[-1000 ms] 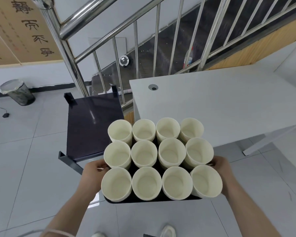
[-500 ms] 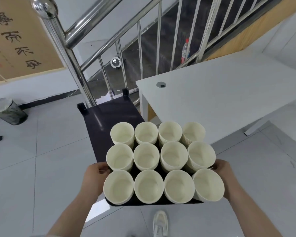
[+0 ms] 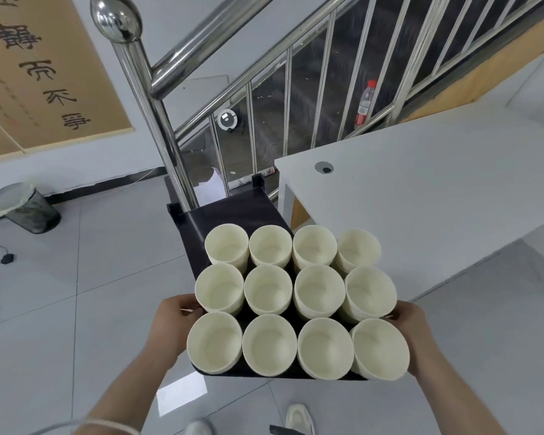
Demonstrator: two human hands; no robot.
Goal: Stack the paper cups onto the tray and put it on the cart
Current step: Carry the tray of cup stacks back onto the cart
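Note:
A black tray [image 3: 264, 373] carries several stacks of cream paper cups [image 3: 269, 291], set in three rows. I hold the tray in the air, level. My left hand [image 3: 173, 321] grips its left edge and my right hand [image 3: 410, 331] grips its right edge. The dark cart [image 3: 230, 211] stands just beyond the tray, and the tray's far rows overlap its near part in the view. Most of the tray's floor is hidden under the cups.
A white table [image 3: 421, 196] stands to the right of the cart. A steel stair railing [image 3: 157, 120] rises right behind the cart. A mesh waste bin [image 3: 22, 207] sits on the tiled floor at far left. My shoes [image 3: 299, 419] show below the tray.
The tray with the cups has moved toward the cart, which now sits straight ahead and partly behind the far cups. Both hands keep the same grip.

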